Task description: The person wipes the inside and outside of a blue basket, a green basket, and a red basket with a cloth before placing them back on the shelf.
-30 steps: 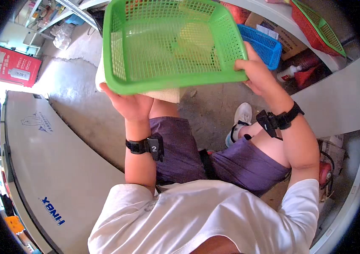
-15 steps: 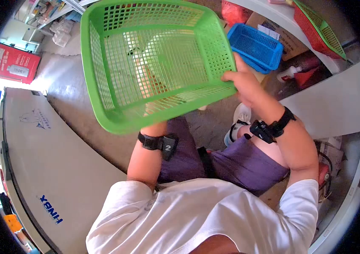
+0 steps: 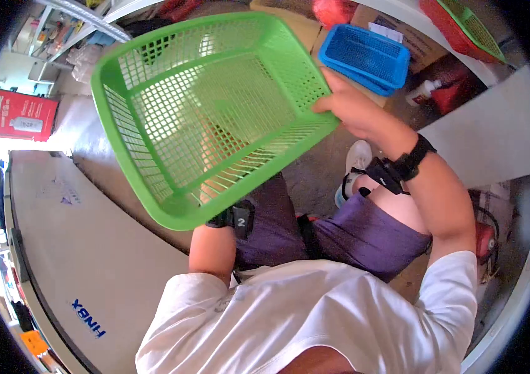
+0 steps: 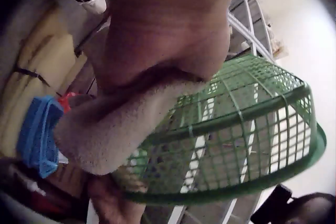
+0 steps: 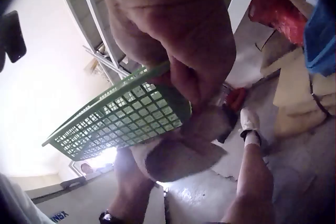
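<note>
A green plastic mesh basket (image 3: 215, 112) is held up in front of the body, tilted with its left corner low. My right hand (image 3: 358, 106) grips its right rim, thumb over the edge. Behind the basket, my left hand (image 4: 168, 50) is at its underside, showing only in part through the mesh in the head view. A beige cloth (image 4: 115, 134) is bunched in that hand against the basket's outside, covering the fingers. From the right wrist view, the cloth (image 5: 184, 158) hangs just under the basket wall.
Blue baskets (image 3: 365, 56) are stacked at the far right by a cardboard box (image 3: 418, 47). A white chest freezer (image 3: 90, 243) stands along the left. Red and green baskets (image 3: 464, 28) sit at the upper right. A red carton (image 3: 19, 115) is at the far left.
The green basket has moved left and toward the body and turned, its left corner dropping. My left hand, earlier seen below its near rim, is now behind it. My right hand keeps its grip.
</note>
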Demonstrator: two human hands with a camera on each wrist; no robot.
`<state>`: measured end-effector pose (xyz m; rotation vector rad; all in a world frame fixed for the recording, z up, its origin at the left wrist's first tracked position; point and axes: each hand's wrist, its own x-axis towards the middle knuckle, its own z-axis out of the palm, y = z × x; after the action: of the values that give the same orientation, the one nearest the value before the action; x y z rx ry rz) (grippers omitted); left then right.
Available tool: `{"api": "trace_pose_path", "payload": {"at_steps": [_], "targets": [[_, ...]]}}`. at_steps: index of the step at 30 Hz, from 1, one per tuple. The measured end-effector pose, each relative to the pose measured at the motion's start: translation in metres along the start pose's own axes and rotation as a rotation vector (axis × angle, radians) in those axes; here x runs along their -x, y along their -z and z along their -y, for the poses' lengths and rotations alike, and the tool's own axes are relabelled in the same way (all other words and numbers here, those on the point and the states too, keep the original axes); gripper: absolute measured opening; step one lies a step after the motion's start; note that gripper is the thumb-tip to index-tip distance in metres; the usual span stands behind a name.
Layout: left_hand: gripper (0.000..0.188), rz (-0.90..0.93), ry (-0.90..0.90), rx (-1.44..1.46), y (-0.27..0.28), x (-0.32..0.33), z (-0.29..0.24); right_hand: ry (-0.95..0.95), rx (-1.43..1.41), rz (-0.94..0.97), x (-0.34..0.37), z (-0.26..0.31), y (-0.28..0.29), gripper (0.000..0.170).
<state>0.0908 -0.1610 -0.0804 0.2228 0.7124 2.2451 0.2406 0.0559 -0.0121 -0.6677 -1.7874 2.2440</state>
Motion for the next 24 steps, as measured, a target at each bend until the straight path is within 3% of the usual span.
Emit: {"api": "trace_pose_path", "payload": {"at_steps": [5, 7, 10, 13, 16, 17, 20, 23, 24], "targets": [[0.054, 0.051, 0.104, 0.007, 0.004, -0.019, 0.035, -0.094, 0.099, -0.192, -0.032, -0.005, 0.053, 0.047], [0.054, 0.069, 0.106, 0.059, -0.007, -0.031, 0.033, -0.042, 0.089, -0.313, -0.046, -0.014, 0.095, 0.04], [0.053, 0.05, 0.096, 0.178, -0.017, -0.033, 0.022, -0.134, 0.086, -0.407, -0.047, -0.021, 0.161, 0.029], [0.056, 0.027, 0.048, 0.101, 0.001, -0.037, 0.018, -0.169, -0.069, -0.502, -0.049, -0.037, 0.214, 0.026], [0.057, 0.018, 0.01, 0.102, 0.004, -0.033, 0.015, -0.075, -0.198, -0.638, -0.046, -0.043, 0.233, 0.021], [0.057, 0.034, 0.005, 0.114, 0.003, -0.032, 0.015, -0.036, -0.179, -0.766, -0.049, -0.046, 0.236, 0.015], [0.057, 0.028, -0.001, 0.106, 0.007, -0.032, 0.015, -0.113, 0.074, -1.202, -0.051, -0.049, 0.242, 0.018], [0.056, 0.029, 0.034, 0.118, 0.001, -0.032, 0.014, -0.32, 0.583, -0.806, -0.043, -0.053, 0.27, 0.029], [0.056, 0.037, 0.054, 0.128, -0.002, -0.032, 0.015, -0.319, 0.675, -0.754, -0.043, -0.055, 0.267, 0.027]]}}
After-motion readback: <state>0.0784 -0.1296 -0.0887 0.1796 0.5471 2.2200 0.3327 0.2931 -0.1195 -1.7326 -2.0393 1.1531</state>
